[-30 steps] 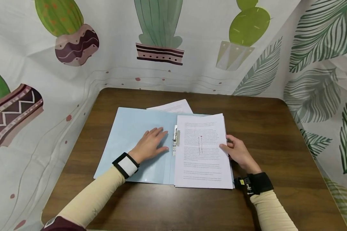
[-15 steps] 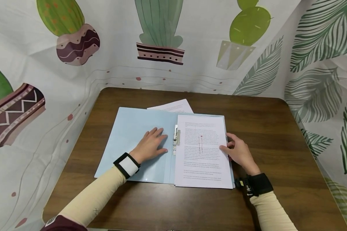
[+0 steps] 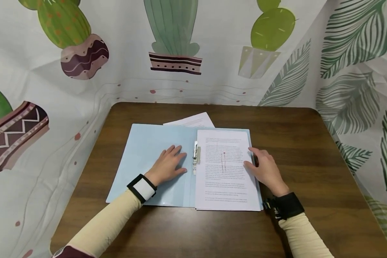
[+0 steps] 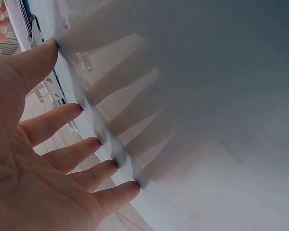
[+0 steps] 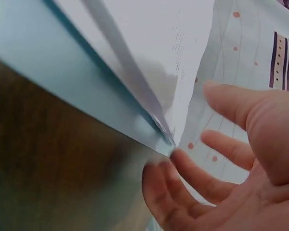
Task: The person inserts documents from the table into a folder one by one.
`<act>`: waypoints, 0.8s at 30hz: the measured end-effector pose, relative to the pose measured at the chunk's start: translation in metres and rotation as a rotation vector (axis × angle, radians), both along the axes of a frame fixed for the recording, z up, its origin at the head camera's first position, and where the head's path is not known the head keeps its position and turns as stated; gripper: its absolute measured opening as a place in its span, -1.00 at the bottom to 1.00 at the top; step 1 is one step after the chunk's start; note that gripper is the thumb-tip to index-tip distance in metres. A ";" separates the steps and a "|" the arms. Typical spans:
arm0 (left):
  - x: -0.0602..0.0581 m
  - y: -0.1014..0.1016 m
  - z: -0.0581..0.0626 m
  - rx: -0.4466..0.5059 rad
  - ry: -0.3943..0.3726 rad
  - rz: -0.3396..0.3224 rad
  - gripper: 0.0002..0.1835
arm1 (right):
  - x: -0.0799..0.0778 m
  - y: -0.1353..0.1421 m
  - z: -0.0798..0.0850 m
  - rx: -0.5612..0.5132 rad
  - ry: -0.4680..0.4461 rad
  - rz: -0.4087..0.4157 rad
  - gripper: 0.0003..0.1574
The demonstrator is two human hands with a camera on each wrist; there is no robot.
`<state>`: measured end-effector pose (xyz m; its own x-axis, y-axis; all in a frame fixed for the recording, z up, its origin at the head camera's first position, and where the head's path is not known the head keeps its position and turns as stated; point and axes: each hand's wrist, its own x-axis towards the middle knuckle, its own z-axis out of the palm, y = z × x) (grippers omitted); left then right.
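Note:
A light blue folder [image 3: 145, 150] lies spread open on the wooden table. Printed sheets [image 3: 225, 193] with red marks rest on its right side, beside a metal clip [image 3: 196, 154] at the spine. My left hand [image 3: 167, 166] rests fingertips-down on the left cover, fingers spread; its glossy surface [image 4: 221, 96] mirrors them in the left wrist view. My right hand [image 3: 267, 172] is at the right edge of the sheets, thumb over the top page and fingers loosely bent. In the right wrist view, thumb and fingers stand apart around the edge of the stack [image 5: 183, 48], gripping nothing.
Another printed sheet [image 3: 196, 120] pokes out from behind the folder's far edge. The brown table [image 3: 293, 136] has a rounded far right corner. A white cloth [image 3: 129, 86] printed with cacti and leaves hangs behind and beside it.
The sheets' right side has come down flat, uncovering the folder's right border. My right hand's fingers have loosened and spread from the paper edge. My left hand stays on the cover.

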<state>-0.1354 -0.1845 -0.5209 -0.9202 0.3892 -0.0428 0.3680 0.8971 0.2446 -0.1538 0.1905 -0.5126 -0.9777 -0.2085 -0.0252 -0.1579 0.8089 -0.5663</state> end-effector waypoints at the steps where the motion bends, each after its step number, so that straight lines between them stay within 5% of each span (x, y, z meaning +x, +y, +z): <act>1: 0.001 0.000 0.000 0.001 0.004 0.002 -0.34 | -0.001 -0.002 0.001 0.016 0.020 0.018 -0.19; 12: 0.012 0.002 -0.005 0.046 -0.022 0.032 -0.17 | -0.019 -0.023 0.007 0.105 0.053 0.331 0.14; 24: 0.020 0.004 -0.005 0.059 -0.054 0.050 -0.06 | -0.019 -0.029 -0.008 0.145 -0.034 0.349 0.07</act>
